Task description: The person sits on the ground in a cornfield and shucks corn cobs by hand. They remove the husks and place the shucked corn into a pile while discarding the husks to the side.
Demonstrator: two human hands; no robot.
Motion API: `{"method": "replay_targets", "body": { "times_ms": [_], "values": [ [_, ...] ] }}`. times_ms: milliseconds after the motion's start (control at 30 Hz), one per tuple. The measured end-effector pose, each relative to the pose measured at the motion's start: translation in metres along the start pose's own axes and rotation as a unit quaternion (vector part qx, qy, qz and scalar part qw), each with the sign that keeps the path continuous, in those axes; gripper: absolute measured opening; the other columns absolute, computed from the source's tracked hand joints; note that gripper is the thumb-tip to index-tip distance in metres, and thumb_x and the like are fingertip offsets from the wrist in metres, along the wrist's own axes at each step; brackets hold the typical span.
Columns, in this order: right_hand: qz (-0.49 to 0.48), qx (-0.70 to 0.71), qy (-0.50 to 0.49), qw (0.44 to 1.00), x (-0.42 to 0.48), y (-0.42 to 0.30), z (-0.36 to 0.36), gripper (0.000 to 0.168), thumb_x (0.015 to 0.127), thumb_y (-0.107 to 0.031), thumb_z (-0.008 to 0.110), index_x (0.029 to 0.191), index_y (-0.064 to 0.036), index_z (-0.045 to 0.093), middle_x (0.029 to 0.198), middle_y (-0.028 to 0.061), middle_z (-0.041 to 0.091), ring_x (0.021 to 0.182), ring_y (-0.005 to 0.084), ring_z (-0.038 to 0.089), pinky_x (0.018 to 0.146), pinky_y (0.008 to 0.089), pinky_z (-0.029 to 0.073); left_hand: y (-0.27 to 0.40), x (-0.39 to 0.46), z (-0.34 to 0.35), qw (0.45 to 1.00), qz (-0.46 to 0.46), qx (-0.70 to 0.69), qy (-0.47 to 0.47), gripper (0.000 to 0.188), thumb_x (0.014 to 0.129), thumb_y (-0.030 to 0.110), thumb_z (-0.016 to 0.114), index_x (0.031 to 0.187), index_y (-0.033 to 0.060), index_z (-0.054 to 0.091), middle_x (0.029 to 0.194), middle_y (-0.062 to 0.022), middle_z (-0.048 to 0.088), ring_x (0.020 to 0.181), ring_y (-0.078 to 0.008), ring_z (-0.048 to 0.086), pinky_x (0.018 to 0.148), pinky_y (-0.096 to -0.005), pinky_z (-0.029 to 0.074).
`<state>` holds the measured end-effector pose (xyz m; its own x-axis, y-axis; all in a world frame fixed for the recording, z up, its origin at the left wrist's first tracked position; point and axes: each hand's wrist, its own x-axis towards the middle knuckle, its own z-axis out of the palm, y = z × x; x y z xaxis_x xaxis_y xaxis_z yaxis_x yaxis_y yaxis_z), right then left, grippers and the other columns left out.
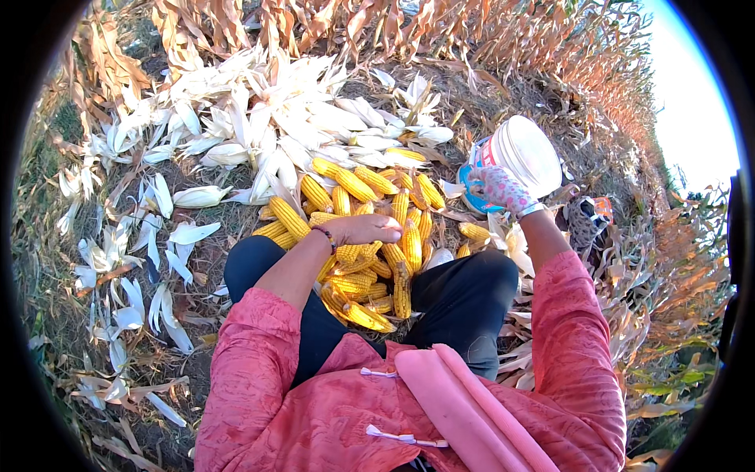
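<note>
A pile of husked yellow corn ears (354, 283) lies on the ground between my bent knees. My bare left hand (363, 229), with a beaded bracelet at the wrist, is over the middle of the pile. Its fingers are partly hidden, so whether it grips an ear is unclear. To the right, my right hand (501, 187) wears a pale floral glove. It overlaps the side of a white plastic bucket (531, 153) with a blue and red printed band. The bucket looks tilted, and I cannot tell whether the glove grips it.
Ears still in pale husks (295, 112) are heaped beyond the pile. Loose husks (177, 253) litter the ground at left. A patterned bag or cloth (584, 221) lies right of the bucket. Dry standing corn stalks (365, 26) line the far side.
</note>
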<state>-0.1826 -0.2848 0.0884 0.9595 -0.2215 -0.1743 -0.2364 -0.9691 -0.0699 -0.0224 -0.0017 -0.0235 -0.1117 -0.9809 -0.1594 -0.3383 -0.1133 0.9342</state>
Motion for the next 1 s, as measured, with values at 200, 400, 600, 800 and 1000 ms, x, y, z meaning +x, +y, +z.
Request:
{"method": "replay_targets", "body": {
  "times_ms": [200, 400, 600, 800, 1000],
  "values": [
    [0.092, 0.592, 0.127, 0.791, 0.059, -0.067, 0.053, 0.041, 0.091, -0.031, 0.058, 0.116, 0.002, 0.056, 0.102, 0.0096, 0.064, 0.095, 0.0166, 0.059, 0.084, 0.0306, 0.046, 0.044, -0.004, 0.047, 0.92, -0.154, 0.353, -0.076, 0.058, 0.089, 0.05, 0.047, 0.13, 0.01, 0.049, 0.134, -0.0089, 0.047, 0.128, -0.0243, 0.039, 0.105, -0.0618, 0.013],
    [0.171, 0.697, 0.22, 0.66, 0.089, -0.064, 0.067, 0.04, 0.09, -0.03, 0.059, 0.111, 0.004, 0.058, 0.092, 0.0089, 0.065, 0.079, 0.0138, 0.06, 0.07, 0.0284, 0.047, 0.061, 0.011, 0.071, 0.952, -0.025, 0.23, 0.201, 0.062, 0.091, 0.052, 0.041, 0.135, 0.008, 0.04, 0.139, -0.0163, 0.039, 0.13, -0.0296, 0.035, 0.106, -0.0552, 0.016],
    [0.158, 0.389, 0.201, 0.885, 0.097, -0.051, 0.074, 0.036, 0.087, -0.03, 0.062, 0.108, -0.001, 0.062, 0.097, 0.0116, 0.066, 0.091, 0.0191, 0.061, 0.079, 0.0314, 0.047, 0.13, 0.038, 0.063, 0.849, 0.23, 0.271, 0.392, 0.066, 0.091, 0.057, 0.035, 0.136, 0.0074, 0.04, 0.139, -0.0195, 0.038, 0.132, -0.032, 0.033, 0.109, -0.0504, 0.013],
    [0.079, 0.163, 0.135, 0.974, 0.091, -0.058, 0.081, 0.037, 0.083, -0.036, 0.062, 0.1, -0.003, 0.061, 0.089, 0.0177, 0.065, 0.087, 0.0348, 0.062, 0.075, 0.0422, 0.048, 0.108, 0.083, 0.058, 0.813, 0.29, 0.446, 0.238, 0.063, 0.09, 0.056, 0.036, 0.131, 0.009, 0.047, 0.141, -0.0127, 0.038, 0.13, -0.0345, 0.033, 0.106, -0.0561, 0.014],
    [0.067, 0.156, 0.081, 0.982, 0.106, -0.065, 0.088, 0.026, 0.078, -0.027, 0.063, 0.094, -0.005, 0.065, 0.091, 0.0178, 0.066, 0.086, 0.0347, 0.063, 0.075, 0.0425, 0.049, 0.083, 0.073, 0.011, 0.748, 0.087, 0.25, 0.609, 0.056, 0.093, 0.039, 0.041, 0.132, -0.0002, 0.039, 0.142, -0.0227, 0.028, 0.128, -0.0407, 0.028, 0.104, -0.0501, 0.02]
  ]
}}
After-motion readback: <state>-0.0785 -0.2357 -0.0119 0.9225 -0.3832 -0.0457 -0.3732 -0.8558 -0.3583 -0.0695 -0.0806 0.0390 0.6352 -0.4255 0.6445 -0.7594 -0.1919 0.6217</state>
